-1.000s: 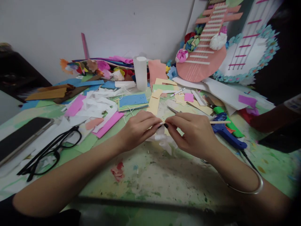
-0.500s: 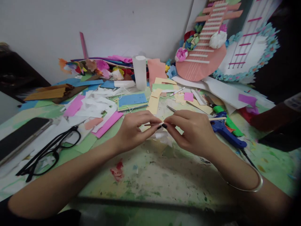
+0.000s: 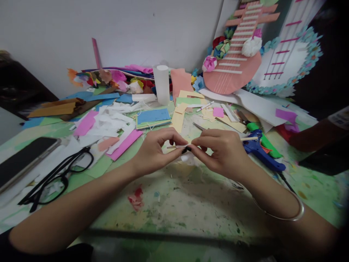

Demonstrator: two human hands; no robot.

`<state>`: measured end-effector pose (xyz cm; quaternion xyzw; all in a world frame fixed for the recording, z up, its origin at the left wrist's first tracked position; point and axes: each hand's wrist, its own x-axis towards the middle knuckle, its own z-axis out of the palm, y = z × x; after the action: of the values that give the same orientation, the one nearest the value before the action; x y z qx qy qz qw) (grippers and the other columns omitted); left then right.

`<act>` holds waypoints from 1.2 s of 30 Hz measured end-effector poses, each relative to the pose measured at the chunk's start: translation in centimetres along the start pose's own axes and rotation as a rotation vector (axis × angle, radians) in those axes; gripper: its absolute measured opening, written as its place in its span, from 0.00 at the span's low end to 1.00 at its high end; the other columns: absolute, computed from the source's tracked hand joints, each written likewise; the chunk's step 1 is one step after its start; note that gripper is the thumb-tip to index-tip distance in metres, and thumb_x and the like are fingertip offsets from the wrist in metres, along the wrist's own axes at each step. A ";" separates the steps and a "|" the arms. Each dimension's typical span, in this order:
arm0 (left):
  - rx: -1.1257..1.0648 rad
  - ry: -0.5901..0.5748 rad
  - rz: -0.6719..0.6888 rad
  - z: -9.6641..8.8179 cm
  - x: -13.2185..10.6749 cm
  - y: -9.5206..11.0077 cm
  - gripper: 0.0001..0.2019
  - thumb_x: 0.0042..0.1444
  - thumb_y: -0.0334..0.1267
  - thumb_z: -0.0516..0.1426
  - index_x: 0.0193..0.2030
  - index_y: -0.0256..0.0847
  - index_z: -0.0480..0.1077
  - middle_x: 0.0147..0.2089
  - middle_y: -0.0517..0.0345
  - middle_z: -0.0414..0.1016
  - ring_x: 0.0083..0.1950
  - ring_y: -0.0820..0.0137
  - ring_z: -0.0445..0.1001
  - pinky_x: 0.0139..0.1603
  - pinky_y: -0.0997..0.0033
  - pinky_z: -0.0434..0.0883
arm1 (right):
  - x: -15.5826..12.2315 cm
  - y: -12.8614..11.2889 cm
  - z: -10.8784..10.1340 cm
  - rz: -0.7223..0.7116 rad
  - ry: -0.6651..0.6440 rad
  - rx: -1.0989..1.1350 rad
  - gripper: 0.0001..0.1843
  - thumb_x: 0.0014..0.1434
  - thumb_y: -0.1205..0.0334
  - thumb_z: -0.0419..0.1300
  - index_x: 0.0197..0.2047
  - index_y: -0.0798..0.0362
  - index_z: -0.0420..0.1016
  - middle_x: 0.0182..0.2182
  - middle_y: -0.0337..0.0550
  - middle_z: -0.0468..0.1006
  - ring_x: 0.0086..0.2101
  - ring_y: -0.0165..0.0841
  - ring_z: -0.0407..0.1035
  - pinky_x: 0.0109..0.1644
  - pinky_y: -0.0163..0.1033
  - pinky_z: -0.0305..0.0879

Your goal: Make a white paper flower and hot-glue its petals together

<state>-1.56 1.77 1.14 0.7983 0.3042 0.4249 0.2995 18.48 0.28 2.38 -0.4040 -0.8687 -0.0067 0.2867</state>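
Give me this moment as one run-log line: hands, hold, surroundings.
left hand: pinching thin stick | right hand: pinching it too | right side: blue glue gun on table | left side: black glasses, phone

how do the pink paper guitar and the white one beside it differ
The pink guitar has white crossbars; the white guitar has pink crossbars. Mixed-colour flowers sit at the pink guitar's sides; pale blue flowers edge the white guitar. Both slant up to the right.
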 end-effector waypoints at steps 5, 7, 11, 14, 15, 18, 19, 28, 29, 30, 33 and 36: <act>-0.110 -0.063 -0.009 -0.5 -0.1 0.1 0.06 0.54 0.35 0.59 0.38 0.37 0.74 0.35 0.51 0.75 0.37 0.68 0.73 0.39 0.68 0.71 | -0.1 0.0 -0.2 -0.028 0.043 0.020 0.18 0.63 0.56 0.53 0.28 0.53 0.80 0.21 0.40 0.71 0.23 0.26 0.62 0.28 0.34 0.50; -0.131 -0.040 -0.009 -0.5 0.0 0.1 0.06 0.54 0.35 0.59 0.37 0.37 0.75 0.35 0.51 0.75 0.37 0.69 0.74 0.38 0.69 0.71 | -0.1 0.0 -0.2 -0.035 0.065 0.022 0.18 0.63 0.55 0.54 0.29 0.52 0.80 0.21 0.40 0.72 0.24 0.26 0.63 0.28 0.33 0.51; -0.111 0.011 0.005 -0.3 0.2 0.3 0.04 0.54 0.32 0.59 0.35 0.37 0.75 0.33 0.53 0.75 0.35 0.71 0.73 0.36 0.71 0.71 | -0.1 0.0 -0.1 -0.050 0.093 -0.004 0.17 0.63 0.56 0.53 0.31 0.52 0.80 0.22 0.41 0.73 0.25 0.27 0.64 0.30 0.34 0.53; -0.091 0.038 0.021 -0.2 0.2 0.3 0.04 0.53 0.29 0.58 0.35 0.38 0.75 0.32 0.54 0.75 0.34 0.72 0.73 0.36 0.72 0.71 | 0.0 0.0 -0.1 -0.050 0.062 0.008 0.15 0.63 0.59 0.53 0.35 0.53 0.80 0.24 0.41 0.74 0.25 0.27 0.64 0.30 0.33 0.54; -0.090 0.041 0.019 -0.2 0.2 0.2 0.04 0.53 0.29 0.58 0.34 0.37 0.75 0.32 0.54 0.74 0.34 0.73 0.73 0.36 0.73 0.71 | 0.0 0.0 -0.1 -0.050 0.050 0.023 0.14 0.63 0.60 0.53 0.38 0.53 0.80 0.25 0.41 0.74 0.25 0.27 0.64 0.30 0.33 0.54; -0.117 0.033 -0.010 -0.1 0.2 0.1 0.04 0.53 0.28 0.59 0.35 0.36 0.74 0.33 0.55 0.74 0.35 0.73 0.73 0.37 0.73 0.72 | 0.0 0.1 -0.1 -0.053 0.004 0.066 0.14 0.62 0.63 0.52 0.44 0.54 0.79 0.28 0.42 0.76 0.25 0.26 0.64 0.30 0.33 0.55; -0.136 0.037 -0.025 -0.1 0.2 0.0 0.04 0.52 0.28 0.59 0.35 0.36 0.74 0.33 0.55 0.74 0.36 0.73 0.73 0.38 0.72 0.72 | 0.0 0.1 -0.1 -0.055 -0.008 0.077 0.14 0.62 0.63 0.52 0.44 0.53 0.78 0.28 0.42 0.76 0.26 0.26 0.65 0.30 0.33 0.55; -0.314 0.049 -0.143 0.1 0.2 -0.3 0.07 0.50 0.31 0.62 0.37 0.36 0.71 0.36 0.57 0.74 0.37 0.74 0.74 0.39 0.76 0.74 | 0.1 0.2 -0.2 -0.048 0.042 0.169 0.12 0.61 0.66 0.55 0.40 0.51 0.81 0.25 0.39 0.75 0.24 0.24 0.64 0.27 0.32 0.53; -0.338 0.037 -0.162 0.0 0.2 -0.4 0.07 0.51 0.32 0.62 0.38 0.36 0.72 0.36 0.57 0.74 0.37 0.74 0.74 0.38 0.76 0.74 | 0.1 0.2 -0.2 -0.043 0.048 0.173 0.12 0.61 0.66 0.55 0.40 0.51 0.81 0.25 0.39 0.75 0.24 0.24 0.64 0.28 0.32 0.54; -0.359 0.030 -0.180 0.0 0.2 -0.4 0.07 0.52 0.33 0.62 0.39 0.36 0.72 0.36 0.56 0.75 0.37 0.74 0.74 0.37 0.77 0.74 | 0.1 0.2 -0.3 -0.041 0.054 0.178 0.12 0.60 0.66 0.55 0.40 0.51 0.82 0.25 0.39 0.75 0.24 0.24 0.64 0.28 0.32 0.54; -0.405 0.031 -0.217 -0.1 0.2 -0.6 0.07 0.54 0.34 0.61 0.39 0.36 0.73 0.37 0.56 0.76 0.38 0.74 0.75 0.38 0.78 0.74 | 0.2 0.1 -0.4 -0.034 0.067 0.184 0.12 0.60 0.66 0.56 0.41 0.51 0.82 0.25 0.40 0.75 0.24 0.25 0.65 0.27 0.32 0.54; -0.414 0.033 -0.252 -0.1 0.2 -0.5 0.06 0.53 0.35 0.62 0.37 0.36 0.74 0.35 0.57 0.76 0.36 0.75 0.75 0.37 0.80 0.73 | 0.2 0.2 -0.4 -0.023 0.072 0.175 0.12 0.61 0.66 0.56 0.41 0.52 0.82 0.26 0.41 0.76 0.25 0.25 0.66 0.28 0.32 0.55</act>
<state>-1.69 2.29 0.93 0.6685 0.3124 0.4507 0.5024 18.68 0.47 2.74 -0.3670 -0.8596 0.0513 0.3518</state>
